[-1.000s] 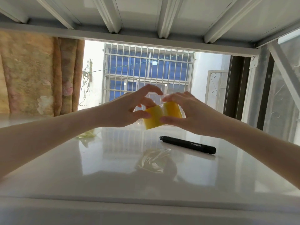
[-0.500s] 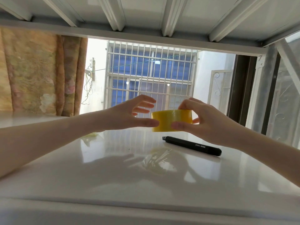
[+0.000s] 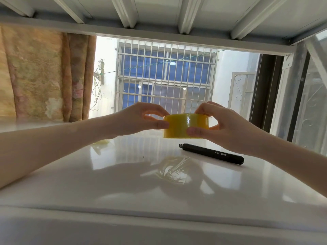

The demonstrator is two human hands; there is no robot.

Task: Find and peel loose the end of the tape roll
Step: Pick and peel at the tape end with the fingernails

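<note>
A glossy white tabletop [image 3: 123, 183] fills the lower view, with a black pen-shaped tool [image 3: 212, 153] lying near its far side and a crumpled scrap of clear film [image 3: 173, 171] just in front of that. Above the tabletop, clear of it, both hands hold up a yellow translucent roll of packing tape [image 3: 184, 126], its flat faces up and down and its curved band facing the camera.

The roll is likely light and stiff enough to keep its ring shape under a pinch, but the shiny band looks slick, so the end will probably be hard to see and easier to feel with a nail. Holding it by its top and bottom edges leaves the band free to turn.

The right hand [image 3: 228, 128] pinches the roll's right side, thumb low on the band, fingers over the top edge. The left hand [image 3: 139, 121] reaches in with its forearm stretched over the tabletop, thumb pressed to the left end, fingers curled over the rim.
</note>
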